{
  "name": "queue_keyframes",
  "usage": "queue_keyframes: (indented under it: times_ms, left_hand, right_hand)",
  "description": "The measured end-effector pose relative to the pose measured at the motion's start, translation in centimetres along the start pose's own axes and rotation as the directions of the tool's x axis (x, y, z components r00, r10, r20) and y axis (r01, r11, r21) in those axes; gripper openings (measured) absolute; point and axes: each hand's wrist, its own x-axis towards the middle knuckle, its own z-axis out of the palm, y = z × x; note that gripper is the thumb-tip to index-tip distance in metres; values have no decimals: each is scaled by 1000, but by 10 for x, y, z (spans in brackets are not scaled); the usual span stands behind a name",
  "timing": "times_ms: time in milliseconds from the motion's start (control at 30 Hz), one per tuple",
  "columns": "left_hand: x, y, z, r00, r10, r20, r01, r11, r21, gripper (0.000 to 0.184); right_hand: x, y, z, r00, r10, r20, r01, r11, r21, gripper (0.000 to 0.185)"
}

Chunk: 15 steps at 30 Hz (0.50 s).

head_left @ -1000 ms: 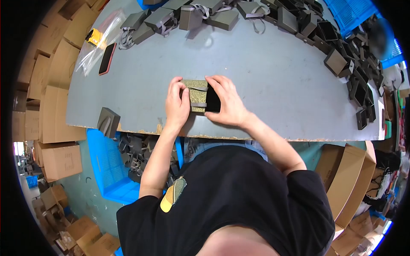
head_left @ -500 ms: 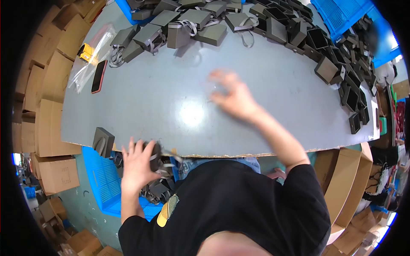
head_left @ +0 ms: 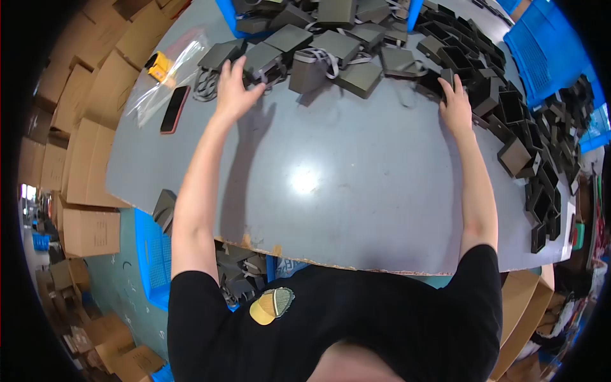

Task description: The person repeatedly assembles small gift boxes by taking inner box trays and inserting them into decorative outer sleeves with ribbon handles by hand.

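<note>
My left hand (head_left: 235,95) reaches over the far left of the table, fingers spread, at the near edge of a dark grey box (head_left: 263,58) with grey ribbon. Nothing shows in its grasp. Beside it lies another ribboned box (head_left: 220,55). At the far right my right hand (head_left: 457,109) stretches its fingers onto the dark boxes, with its fingertips at a small box (head_left: 447,76); whether they press on it is hard to see. An open black box (head_left: 431,84) sits just left of these fingers.
On the grey table (head_left: 356,197) lie a phone (head_left: 175,109), a yellow object (head_left: 158,66) and a clear plastic bag (head_left: 143,108). Open dark boxes (head_left: 514,156) line the right side. One box (head_left: 164,210) stands at the near left edge, above a blue crate (head_left: 153,254).
My left hand has left the dark ribboned box by the near crate and moved to the far left boxes. My right hand has moved from mid-table to the boxes at far right. The view has shifted.
</note>
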Motion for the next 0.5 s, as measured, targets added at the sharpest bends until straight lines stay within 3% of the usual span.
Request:
queue_keyframes:
  times_ms: [100, 167, 200, 233, 300, 400, 500]
  left_hand:
    - [44, -16, 13, 976, 124, 177, -146, 982, 117, 87]
    - [60, -24, 23, 951, 100, 292, -160, 969, 188, 86]
    - [68, -36, 30, 941, 122, 314, -172, 976, 135, 86]
    - [72, -35, 32, 932, 141, 334, -179, 980, 85, 86]
    - [78, -41, 40, 944, 143, 298, -167, 985, 54, 81]
    - [71, -24, 29, 955, 146, 258, -199, 961, 191, 75]
    - [60, -12, 26, 978, 65, 197, -124, 945, 303, 51]
  right_hand:
    - [-59, -20, -47, 996, 56, -71, -30, 943, 332, 57]
    - [-96, -16, -55, 988, 152, -39, -92, 759, 644, 52]
    - [-115, -19, -69, 947, 257, 190, -315, 644, 697, 52]
    - [-130, -16, -76, 897, 194, 396, -441, 349, 827, 53]
    - [-157, -30, -89, 804, 195, 561, -587, 112, 802, 53]
    - [-187, -54, -110, 755, 282, 592, -653, 240, 718, 50]
    - [-210, -60, -127, 807, 285, 516, -556, 661, 504, 54]
